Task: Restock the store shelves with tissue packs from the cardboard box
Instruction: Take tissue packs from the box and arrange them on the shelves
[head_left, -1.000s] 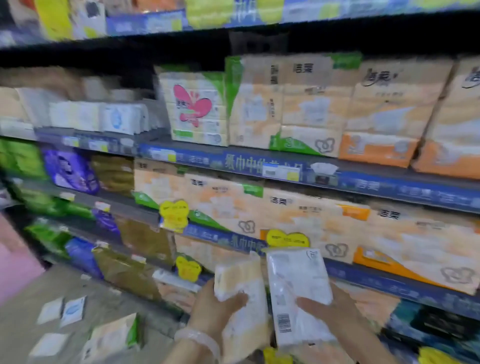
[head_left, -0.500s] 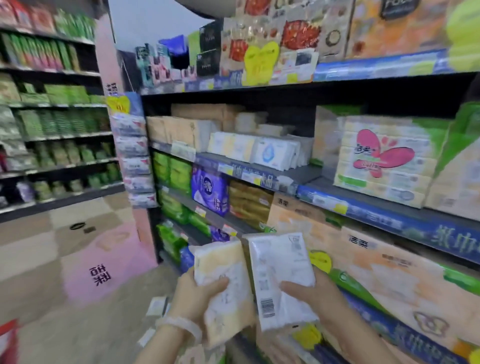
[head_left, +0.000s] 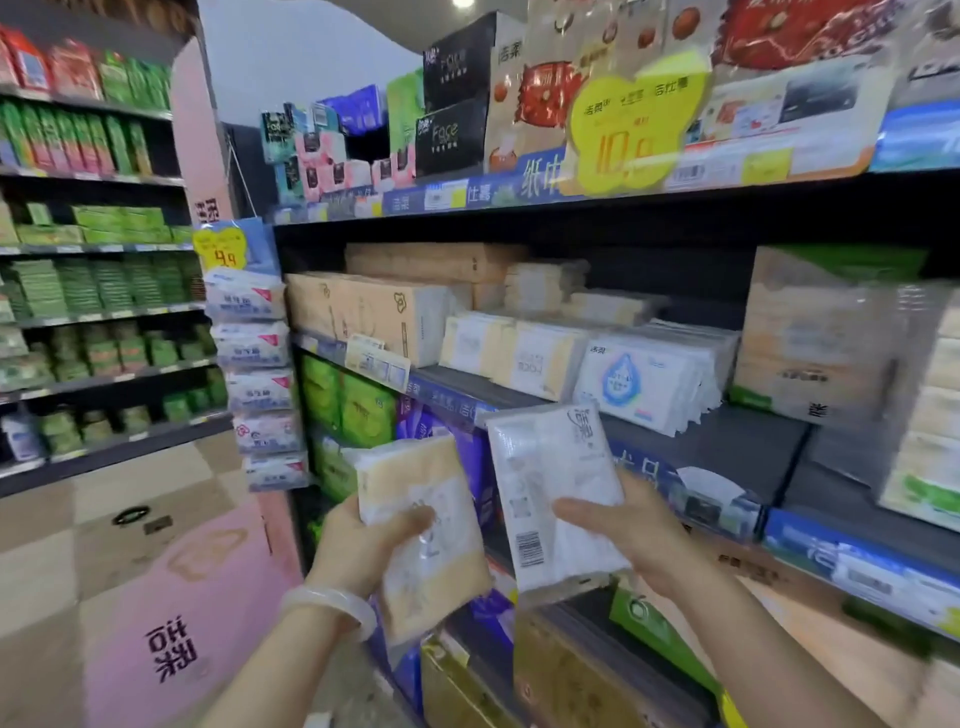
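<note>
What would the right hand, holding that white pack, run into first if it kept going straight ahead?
Probably the row of white tissue packs standing on the shelf ahead of the right hand and its white pack; depth is unclear.

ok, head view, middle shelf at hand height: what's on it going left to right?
Tan carton-style packs → cream-yellow flat packs → white packs with a blue droplet → bare grey shelf gap → large wrapped multipack with green top.
</note>
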